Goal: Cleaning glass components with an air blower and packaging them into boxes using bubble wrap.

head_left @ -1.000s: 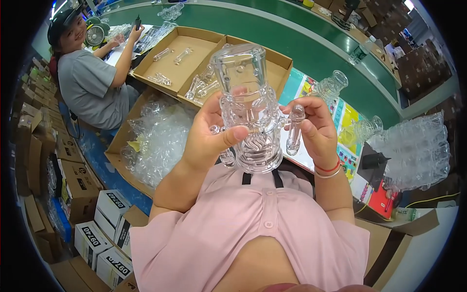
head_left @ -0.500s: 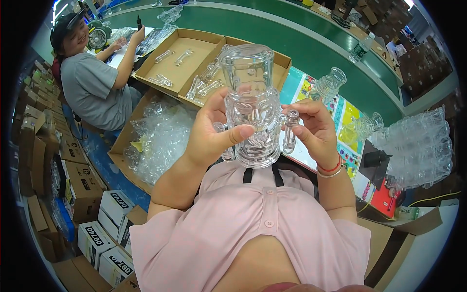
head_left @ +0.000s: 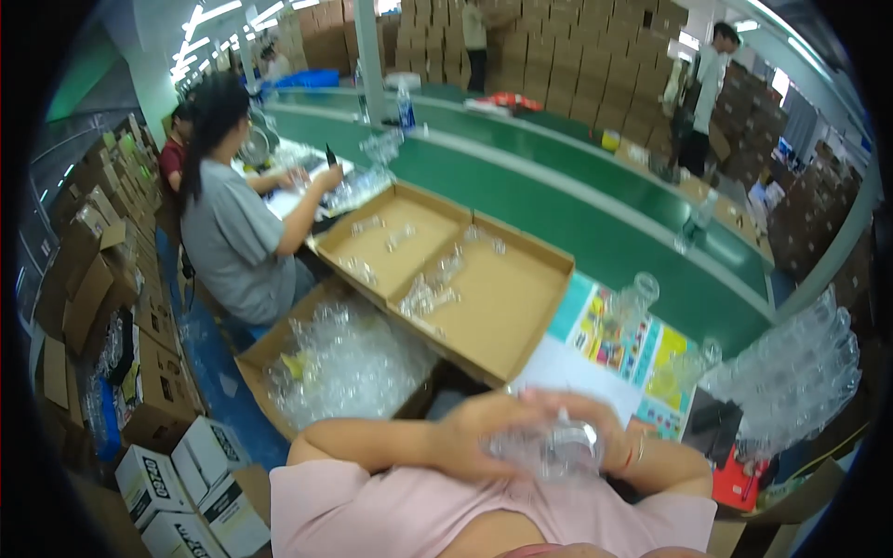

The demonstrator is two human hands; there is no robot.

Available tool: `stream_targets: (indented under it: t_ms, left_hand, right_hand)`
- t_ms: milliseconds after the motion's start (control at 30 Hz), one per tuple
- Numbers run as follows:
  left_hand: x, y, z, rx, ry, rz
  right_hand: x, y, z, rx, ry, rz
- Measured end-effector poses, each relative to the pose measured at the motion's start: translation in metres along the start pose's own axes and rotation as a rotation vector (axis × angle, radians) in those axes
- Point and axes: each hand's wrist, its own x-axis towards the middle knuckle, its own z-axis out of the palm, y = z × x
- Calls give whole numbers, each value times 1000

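A clear glass water pipe [head_left: 547,450] is close to my chest, tipped over and smeared by motion. My left hand [head_left: 473,435] is closed round its left side. From above and the right, my right hand [head_left: 595,423] also grips it, with its fingers blurred near the left hand's. The glass partly hides the fingers of both hands, and its small side parts cannot be made out. Just beyond my hands lies a white sheet [head_left: 581,374] on the table.
A divided cardboard tray [head_left: 512,316] holds several small glass pieces. Left of it stands a box of clear plastic wrap [head_left: 349,358]. More glassware [head_left: 635,296] and bubble-wrapped pieces [head_left: 791,367] stand to the right. A co-worker in grey [head_left: 237,223] sits at the left beside the green conveyor [head_left: 521,200].
The water pipe has come down toward my chest and tipped from upright, with both hands still on it. My view has lifted, showing more of the room. The co-worker's head has turned away.
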Motion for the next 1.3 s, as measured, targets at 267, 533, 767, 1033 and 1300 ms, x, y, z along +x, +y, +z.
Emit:
stream_targets:
  t_ms: [267,533,767,1033,1300]
  left_hand:
    - [-1,17,26,-24,-70,176]
    - [55,-31,-17,-808,424,-579]
    - [52,-17,-37,-361,338,-266]
    - [51,-27,-38,-139,321,-215]
    - [55,-36,-39,137,-4,192]
  right_hand:
    - [-20,-20,18,-424,-128,-412]
    - [75,-23,-47,411,361,179]
    - [52,-41,-48,-784,351,-136]
    - [63,-37,-45,-1118,418,-348]
    - [43,-13,-59,-721,266,-337]
